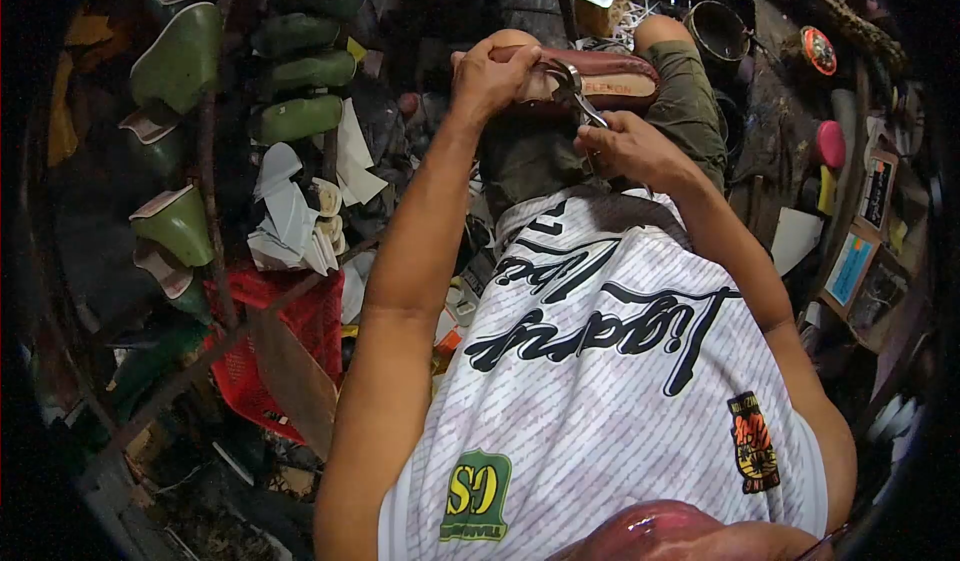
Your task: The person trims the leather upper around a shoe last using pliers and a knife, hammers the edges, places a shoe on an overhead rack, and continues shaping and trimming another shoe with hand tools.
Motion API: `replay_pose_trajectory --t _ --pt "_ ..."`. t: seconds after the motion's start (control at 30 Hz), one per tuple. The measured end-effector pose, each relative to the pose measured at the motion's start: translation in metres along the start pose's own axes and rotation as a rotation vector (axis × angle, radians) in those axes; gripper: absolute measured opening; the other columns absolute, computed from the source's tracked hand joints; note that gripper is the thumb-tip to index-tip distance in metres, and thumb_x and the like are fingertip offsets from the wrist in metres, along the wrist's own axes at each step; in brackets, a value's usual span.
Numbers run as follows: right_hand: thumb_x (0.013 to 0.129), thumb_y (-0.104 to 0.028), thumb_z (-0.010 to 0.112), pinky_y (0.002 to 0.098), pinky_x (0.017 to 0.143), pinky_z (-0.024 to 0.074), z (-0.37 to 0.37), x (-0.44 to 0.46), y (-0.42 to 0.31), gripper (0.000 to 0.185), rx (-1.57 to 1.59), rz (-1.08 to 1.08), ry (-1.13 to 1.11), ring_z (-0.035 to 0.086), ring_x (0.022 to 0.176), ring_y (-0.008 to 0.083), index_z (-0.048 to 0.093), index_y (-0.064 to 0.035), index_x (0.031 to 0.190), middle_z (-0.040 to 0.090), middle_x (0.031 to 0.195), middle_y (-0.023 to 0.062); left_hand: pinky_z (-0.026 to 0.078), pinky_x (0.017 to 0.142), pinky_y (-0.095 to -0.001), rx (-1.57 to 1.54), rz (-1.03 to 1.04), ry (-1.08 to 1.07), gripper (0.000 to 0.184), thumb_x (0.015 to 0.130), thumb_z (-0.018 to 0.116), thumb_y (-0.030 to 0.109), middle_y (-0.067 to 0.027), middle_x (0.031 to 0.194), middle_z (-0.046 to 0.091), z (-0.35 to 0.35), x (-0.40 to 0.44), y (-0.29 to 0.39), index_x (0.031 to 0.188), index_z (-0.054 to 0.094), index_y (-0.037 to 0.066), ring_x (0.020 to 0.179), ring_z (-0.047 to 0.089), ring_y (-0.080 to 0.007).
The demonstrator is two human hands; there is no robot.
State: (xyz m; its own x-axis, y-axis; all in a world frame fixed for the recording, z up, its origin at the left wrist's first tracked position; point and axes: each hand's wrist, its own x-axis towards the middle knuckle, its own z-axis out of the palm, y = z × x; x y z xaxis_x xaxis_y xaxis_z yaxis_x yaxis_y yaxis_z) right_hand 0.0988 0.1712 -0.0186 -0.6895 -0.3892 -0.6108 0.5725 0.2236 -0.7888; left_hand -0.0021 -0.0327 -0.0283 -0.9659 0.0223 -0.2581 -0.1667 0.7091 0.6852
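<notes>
- Lining the left side, green shoe-like pieces (pixel 302 73) sit in columns, with white scraps (pixel 285 211) and a red crate (pixel 238 376) nearer the body.
- Standing beyond the right knee (pixel 662 31), a round container (pixel 746 33); a pink round object (pixel 830 144) lies farther right.
- Resting across the upper lap, a dark red shoe (pixel 625 64), partly hidden by hand and pliers (pixel 588 111).
- Bending, the left hand's (pixel 492 79) fingers clasp the shoe's left end.
- Curling closed, the right hand's (pixel 635 147) fingers grasp the pliers' handles; the pliers' head meets the shoe.

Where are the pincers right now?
Head view, upper centre: the pincers are in the right hand, their head at the maroon shoe, beside the left hand.
</notes>
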Motion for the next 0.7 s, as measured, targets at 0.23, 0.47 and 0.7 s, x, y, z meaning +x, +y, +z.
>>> replay_pose_trajectory --t 0.23,0.47,0.7 --pt "0.095 -0.035 0.052 0.0299 0.061 0.0475 0.005 0.001 -0.017 0.035 0.426 0.083 0.014 0.059 0.065 0.016 0.057 -0.0012 0.087 0.062 0.077 0.007 0.046 0.092 -0.0394 -0.019 -0.027 -0.028 0.067 0.064 0.075 0.052 -0.0293 0.11 0.057 0.002 0.009 -0.007 0.109 0.066 0.003 0.106 0.054 -0.0364" --pt "0.087 -0.012 0.053 0.0509 0.062 0.0457 0.006 0.037 0.038 0.015 -0.463 -0.392 0.498 0.058 0.076 0.0475 0.054 0.0033 0.086 0.059 0.078 0.0297 0.047 0.09 -0.0405 0.0 -0.022 -0.048 0.079 0.062 0.072 0.058 -0.0303 0.109 0.058 0.003 0.017 -0.007 0.112 0.062 -0.003 0.106 0.056 -0.0385" --pt "0.087 -0.011 0.054 0.0508 0.066 0.0442 0.012 -0.011 0.016 0.014 -0.577 -0.349 0.399 0.057 0.079 0.0461 0.053 0.0028 0.087 0.058 0.076 0.0283 0.053 0.079 -0.0352 0.168 0.053 -0.064 0.079 0.065 0.074 0.058 -0.0206 0.099 0.067 0.004 0.002 -0.009 0.108 0.062 -0.006 0.09 0.066 -0.0281"
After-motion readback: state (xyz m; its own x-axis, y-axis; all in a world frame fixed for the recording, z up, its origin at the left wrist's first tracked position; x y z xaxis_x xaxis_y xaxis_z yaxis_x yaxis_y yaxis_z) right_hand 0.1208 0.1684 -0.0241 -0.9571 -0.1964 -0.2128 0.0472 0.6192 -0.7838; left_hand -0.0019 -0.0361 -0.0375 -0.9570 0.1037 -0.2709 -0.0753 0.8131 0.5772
